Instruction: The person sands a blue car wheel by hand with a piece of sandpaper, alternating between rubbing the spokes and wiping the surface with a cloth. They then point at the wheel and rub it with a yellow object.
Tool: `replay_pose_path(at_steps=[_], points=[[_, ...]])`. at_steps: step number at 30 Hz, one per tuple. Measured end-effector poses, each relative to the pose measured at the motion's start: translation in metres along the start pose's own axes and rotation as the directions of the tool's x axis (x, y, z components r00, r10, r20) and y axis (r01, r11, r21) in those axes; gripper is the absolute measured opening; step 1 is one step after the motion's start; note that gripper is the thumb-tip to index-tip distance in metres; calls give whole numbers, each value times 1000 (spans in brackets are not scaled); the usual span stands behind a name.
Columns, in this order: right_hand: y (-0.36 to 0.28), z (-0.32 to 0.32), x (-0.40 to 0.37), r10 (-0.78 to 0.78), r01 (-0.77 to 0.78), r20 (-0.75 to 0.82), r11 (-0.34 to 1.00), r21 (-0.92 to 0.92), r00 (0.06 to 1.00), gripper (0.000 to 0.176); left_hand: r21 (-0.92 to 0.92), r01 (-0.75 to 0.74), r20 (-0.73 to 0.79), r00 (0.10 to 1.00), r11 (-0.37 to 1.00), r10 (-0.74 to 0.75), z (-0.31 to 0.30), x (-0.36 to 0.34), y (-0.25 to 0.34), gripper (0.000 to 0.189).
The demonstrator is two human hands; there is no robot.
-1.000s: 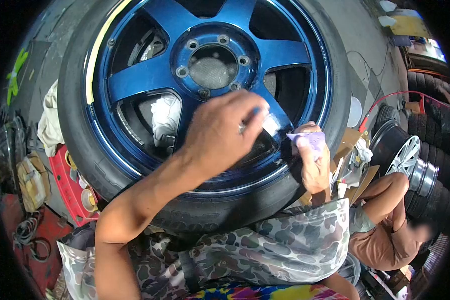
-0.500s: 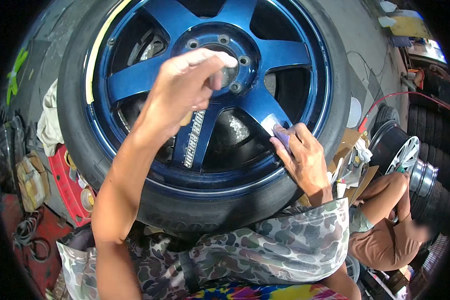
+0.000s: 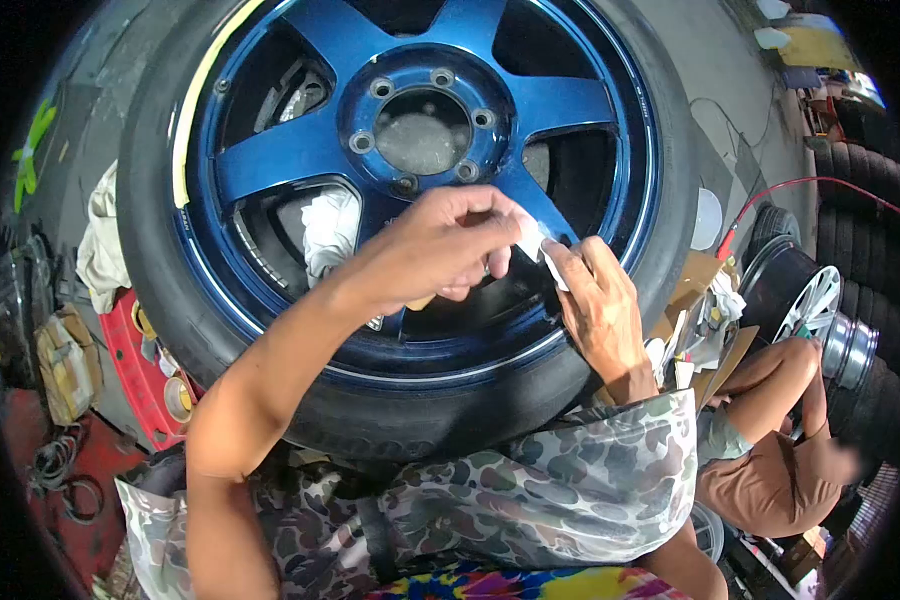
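A blue six-spoke wheel (image 3: 260, 168) lies face up in its black tyre (image 3: 148, 160) in front of me. Over its lower right spoke, my left hand (image 3: 460, 240) pinches one end of a small white sheet (image 3: 532, 240). Its other end is in the fingers of my right hand (image 3: 602, 310), beside the rim. Something small and yellowish (image 3: 420, 303) shows under my left palm; I cannot make out what it is. A crumpled white cloth (image 3: 330, 228) sits in the opening between two spokes, left of my left hand.
Yellow masking tape (image 3: 192, 120) runs along the wheel's upper left edge. A red tray (image 3: 135, 365) with tape rolls stands at the left. On the right, another person (image 3: 770, 470) sits near loose wheels (image 3: 815, 305) and stacked tyres (image 3: 855, 215). A red hose (image 3: 820, 181) crosses there.
My left hand has come down and right from above the hub to the white sheet and now grips it. My right hand has barely moved. The sheet is lifted between both hands.
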State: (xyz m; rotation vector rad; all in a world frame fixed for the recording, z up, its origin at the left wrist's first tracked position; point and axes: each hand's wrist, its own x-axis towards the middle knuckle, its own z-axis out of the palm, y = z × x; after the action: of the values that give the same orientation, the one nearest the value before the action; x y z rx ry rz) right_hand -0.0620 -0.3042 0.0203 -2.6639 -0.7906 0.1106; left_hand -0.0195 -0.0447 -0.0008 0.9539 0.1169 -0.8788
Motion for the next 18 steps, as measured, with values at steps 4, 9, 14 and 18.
replay_pose_path(at_steps=[4, 9, 14, 18], points=[[1, 4, 0, -4, 4, -3, 1000, 20, 1000, 57, 125, 9, -65, 998, 992, 0, 4, -3, -1, 23], [-1, 3, 4, 20, -20, 3, 1000, -3, 1000, 57, 72, -14, -53, 998, 997, 17, -1, 1, -2, 21], [0, 1, 1, 10, -10, 0, 1000, 12, 1000, 52, 9, -109, -108, 988, 994, 109, -7, -5, 16, 24], [0, 6, 4, 7, -7, -24, 1000, 18, 1000, 51, 92, -196, -244, 946, 976, 213, -19, -11, 33, 26]])
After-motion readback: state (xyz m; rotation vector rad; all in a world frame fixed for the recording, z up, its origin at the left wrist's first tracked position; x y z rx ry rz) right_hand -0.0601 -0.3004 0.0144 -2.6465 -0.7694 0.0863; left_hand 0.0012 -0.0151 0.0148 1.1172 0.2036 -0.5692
